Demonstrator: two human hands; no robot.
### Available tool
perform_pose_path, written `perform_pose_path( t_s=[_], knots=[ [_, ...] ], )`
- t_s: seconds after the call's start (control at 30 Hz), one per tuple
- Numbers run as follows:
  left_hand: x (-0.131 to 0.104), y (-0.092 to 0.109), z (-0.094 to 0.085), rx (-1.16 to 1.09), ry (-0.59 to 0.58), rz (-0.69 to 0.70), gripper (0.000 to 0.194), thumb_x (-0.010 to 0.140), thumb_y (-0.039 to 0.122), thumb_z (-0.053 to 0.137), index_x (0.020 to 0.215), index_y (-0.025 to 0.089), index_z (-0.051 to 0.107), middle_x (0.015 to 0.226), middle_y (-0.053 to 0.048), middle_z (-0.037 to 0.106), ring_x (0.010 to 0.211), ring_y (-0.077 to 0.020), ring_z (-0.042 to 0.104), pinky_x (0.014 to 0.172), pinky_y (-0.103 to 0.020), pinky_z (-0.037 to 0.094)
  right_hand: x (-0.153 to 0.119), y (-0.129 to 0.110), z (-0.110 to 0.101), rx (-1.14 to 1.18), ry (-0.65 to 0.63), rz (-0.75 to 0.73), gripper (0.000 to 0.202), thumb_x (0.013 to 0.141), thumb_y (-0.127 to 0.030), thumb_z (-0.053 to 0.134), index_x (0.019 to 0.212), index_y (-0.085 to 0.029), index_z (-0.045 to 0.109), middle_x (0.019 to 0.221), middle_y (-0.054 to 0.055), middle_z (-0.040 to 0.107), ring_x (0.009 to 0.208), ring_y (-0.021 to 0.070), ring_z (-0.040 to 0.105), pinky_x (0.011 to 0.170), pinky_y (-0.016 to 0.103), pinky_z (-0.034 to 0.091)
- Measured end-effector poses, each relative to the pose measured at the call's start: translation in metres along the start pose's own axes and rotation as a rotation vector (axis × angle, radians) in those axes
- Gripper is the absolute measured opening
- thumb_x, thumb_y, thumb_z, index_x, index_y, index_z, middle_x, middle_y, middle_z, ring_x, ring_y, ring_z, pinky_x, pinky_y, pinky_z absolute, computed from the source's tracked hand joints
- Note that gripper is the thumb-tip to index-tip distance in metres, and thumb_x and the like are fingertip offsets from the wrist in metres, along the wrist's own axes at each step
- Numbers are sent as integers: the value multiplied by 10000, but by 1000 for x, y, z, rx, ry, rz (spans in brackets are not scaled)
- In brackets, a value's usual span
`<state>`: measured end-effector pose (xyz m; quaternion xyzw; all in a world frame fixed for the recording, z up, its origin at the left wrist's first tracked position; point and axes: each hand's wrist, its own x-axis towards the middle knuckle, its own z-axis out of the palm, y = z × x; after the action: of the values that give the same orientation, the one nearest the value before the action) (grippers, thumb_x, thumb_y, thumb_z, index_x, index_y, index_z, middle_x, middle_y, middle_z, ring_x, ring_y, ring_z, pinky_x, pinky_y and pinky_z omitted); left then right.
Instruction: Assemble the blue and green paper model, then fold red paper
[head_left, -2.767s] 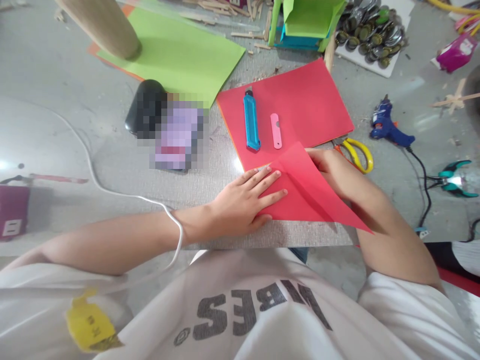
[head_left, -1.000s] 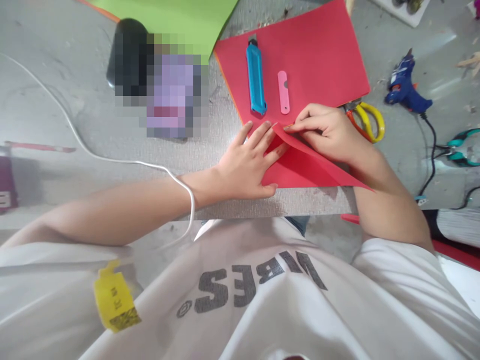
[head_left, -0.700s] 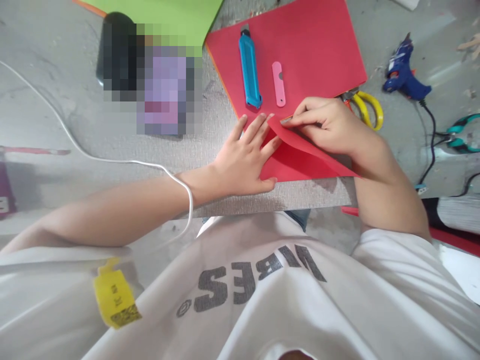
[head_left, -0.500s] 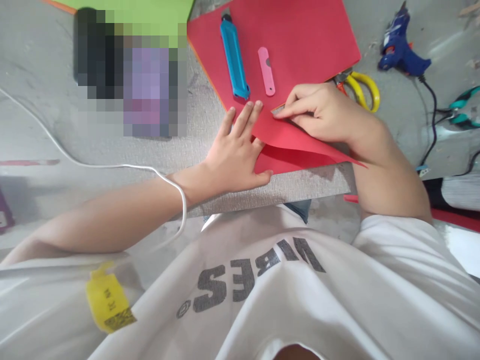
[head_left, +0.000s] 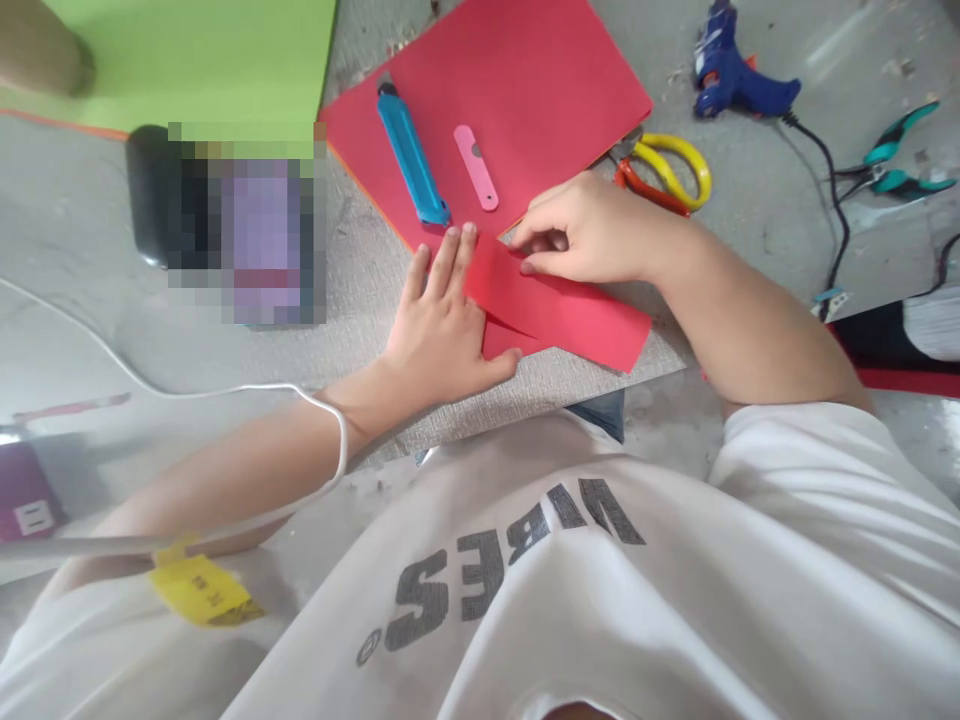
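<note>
A red paper sheet [head_left: 577, 315] lies folded over at the near table edge, its lower layer showing under the flap. My left hand [head_left: 442, 325] rests flat at the sheet's left end, fingers apart and thumb stretched toward the near edge. At the sheet's far edge my right hand [head_left: 585, 230] has curled fingers, with thumb and index closed on the paper. Just beyond my hands is a larger red sheet [head_left: 540, 80], with a blue utility knife [head_left: 412, 155] and a small pink cutter [head_left: 476, 168] lying on it.
Yellow-and-orange handled pliers [head_left: 671, 165] lie right of the large sheet. Farther right are a blue glue gun [head_left: 739, 75] with its cord and teal pliers [head_left: 892, 165]. A white cable [head_left: 247, 387] crosses my left forearm. A green sheet [head_left: 202, 60] and a black object [head_left: 146, 200] are at left.
The raised flap of the red sheet has come down flatter, its right end now lying toward the near edge. My right hand stays at its far edge. The view has shifted.
</note>
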<state>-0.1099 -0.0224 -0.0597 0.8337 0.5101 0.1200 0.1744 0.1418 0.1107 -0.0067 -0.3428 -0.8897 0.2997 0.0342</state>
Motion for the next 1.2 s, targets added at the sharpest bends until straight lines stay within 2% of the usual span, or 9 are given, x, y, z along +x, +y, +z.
perform_pose_path(
  t_s=[0.2, 0.47, 0.7, 0.8, 0.9, 0.97, 1.07, 1.13, 1.2],
  knots=[
    [-2, 0, 0, 48, 16, -1, 1184, 1007, 743, 747, 1920, 95, 361, 2020, -303, 284, 1890, -577, 254, 1543, -725, 173, -1, -16, 2, -29, 9, 68, 171, 1062, -427, 806, 1025, -293, 905, 1029, 74, 898, 959, 303, 757, 887, 453, 527],
    [-3, 4, -1, 80, -2, -20, 1041, 1003, 695, 811, 1823, 111, 546, 2025, -287, 287, 1882, -607, 248, 1527, -752, 227, -13, -26, -2, 8, -50, 107, 358, 1126, -577, 687, 1045, -329, 933, 918, 55, 879, 983, 324, 731, 920, 471, 485],
    [-6, 5, 2, 60, 53, -14, 1007, 1035, 690, 772, 1832, 126, 530, 2013, -286, 322, 1879, -586, 274, 1525, -766, 203, -18, -23, -1, 17, -65, 63, 261, 1110, -477, 750, 1137, -310, 949, 820, 28, 834, 895, 282, 716, 886, 435, 472],
    [-6, 3, 1, 77, 49, -10, 1005, 1033, 696, 771, 1815, 106, 542, 1999, -315, 332, 1873, -597, 281, 1514, -790, 207, -12, -20, -2, 39, -25, 100, 199, 1076, -416, 793, 1050, -275, 930, 878, 47, 858, 904, 271, 734, 868, 422, 481],
    [-8, 6, -2, 96, 57, 4, 890, 1057, 671, 746, 1745, 122, 617, 1990, -309, 358, 1863, -606, 301, 1500, -832, 210, -5, -15, -5, 93, -36, 121, 168, 1036, -376, 822, 940, -255, 887, 891, 44, 860, 906, 252, 747, 839, 394, 489],
    [-13, 12, -6, 120, 63, 10, 758, 1091, 613, 718, 1689, 150, 671, 1963, -289, 427, 1849, -599, 341, 1489, -861, 216, -2, -13, -8, 130, -62, 125, 157, 1014, -352, 830, 910, -241, 868, 879, 36, 852, 900, 237, 748, 827, 374, 489],
    [-20, 25, -12, 172, 93, 20, 496, 1129, 473, 691, 1535, 204, 784, 1755, -256, 677, 1783, -577, 464, 1458, -894, 277, 0, -9, -12, 148, -98, 139, 128, 986, -294, 832, 886, -219, 855, 872, 33, 841, 881, 217, 736, 826, 362, 482],
    [-22, 29, -14, 183, 98, 56, 352, 1136, 376, 674, 1406, 231, 847, 1521, -235, 797, 1656, -558, 599, 1413, -900, 362, -1, -5, -14, 154, -118, 131, 116, 984, -285, 830, 894, -220, 864, 869, 27, 836, 871, 210, 724, 825, 359, 480],
    [-19, 28, -13, 154, 50, 141, 332, 1148, 294, 613, 1345, 232, 874, 1372, -223, 821, 1471, -509, 711, 1346, -854, 480, 0, 2, -14, 163, -134, 94, 112, 991, -306, 832, 927, -232, 885, 890, 21, 837, 871, 206, 716, 825, 355, 486]
  ],
)
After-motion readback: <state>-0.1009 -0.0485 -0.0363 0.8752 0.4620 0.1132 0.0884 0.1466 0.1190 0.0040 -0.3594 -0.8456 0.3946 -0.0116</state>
